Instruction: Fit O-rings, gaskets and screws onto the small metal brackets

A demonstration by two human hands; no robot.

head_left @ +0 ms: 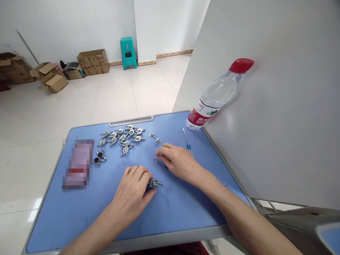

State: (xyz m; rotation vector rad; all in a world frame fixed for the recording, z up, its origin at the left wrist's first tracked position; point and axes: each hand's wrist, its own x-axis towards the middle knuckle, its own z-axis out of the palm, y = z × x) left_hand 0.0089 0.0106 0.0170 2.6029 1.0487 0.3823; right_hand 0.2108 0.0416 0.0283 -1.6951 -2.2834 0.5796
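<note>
My left hand (135, 187) is closed around a small silvery metal fitting (154, 183) with thin pipe stubs, held at the tabletop. To its right, my right hand (179, 161) has its thumb and fingers brought together beside a few tiny screws (156, 160). Whatever may be between those fingertips is too small to make out. A dark object under the right hand is mostly hidden. Beyond the hands lies a group of similar metal fittings (122, 137). Two loose round-headed metal parts (157, 140) rest right of that group. A screwdriver (187, 140) with a blue handle lies behind my right hand.
The blue table (106, 209) has a raised grey rim. Left are two fittings with black round faces (98, 158) and a blurred purple rectangular object (79, 163). A red-capped water bottle (212, 101) stands by the grey panel (278, 106). Cardboard boxes (92, 63) and a stool (128, 53) stand beyond.
</note>
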